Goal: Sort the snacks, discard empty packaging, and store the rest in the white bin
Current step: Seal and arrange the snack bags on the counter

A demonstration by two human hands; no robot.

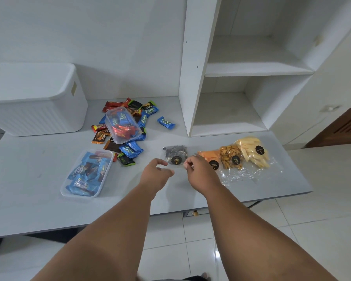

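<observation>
We find the cookie bag (175, 153) flat on the bench (28, 169), mid-front, well apart from the bin (34, 102) at far left. Both hands meet its near edge, likely to lift it for checking. The right hand (199, 171) pinches the plastic in its fingers (187, 163); the left hand (155, 173) curls its fingers (159, 161) narrowly there, grip unconfirmed.

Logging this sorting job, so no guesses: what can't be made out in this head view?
Head view:
white bin interior: hidden by its walls.
Wrappers under the tilted clear container: covered.
Whether left hand and right hand pinch the dark snack bag: clear plastic, too faint.
Label text: too small.
</observation>
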